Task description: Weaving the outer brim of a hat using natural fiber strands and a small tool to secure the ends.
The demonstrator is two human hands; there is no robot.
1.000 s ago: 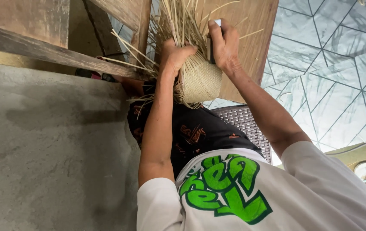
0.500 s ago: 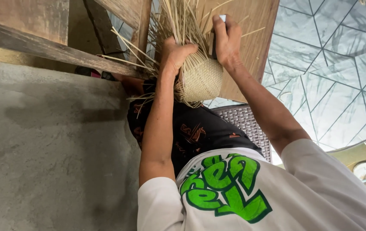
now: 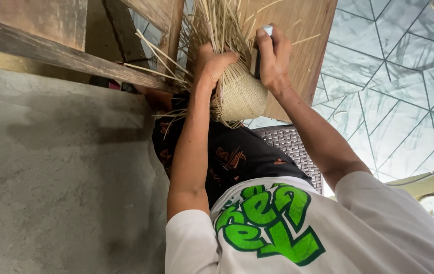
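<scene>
Loose strips (image 3: pixel 217 25) and wooden frame (image 3: pixel 171 35) crowd the left; right stays open.

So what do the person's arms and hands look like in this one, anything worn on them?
Both arms are bare from the short sleeves of a white T-shirt with a green graphic on the front. The left hand and right hand are bare too: no gloves, and no watch, rings or bands visible.

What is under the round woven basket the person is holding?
Under the woven basket are the person's lap in dark patterned shorts and a grey woven seat. The left hand and right hand grip it. Its underside is hidden.
</scene>
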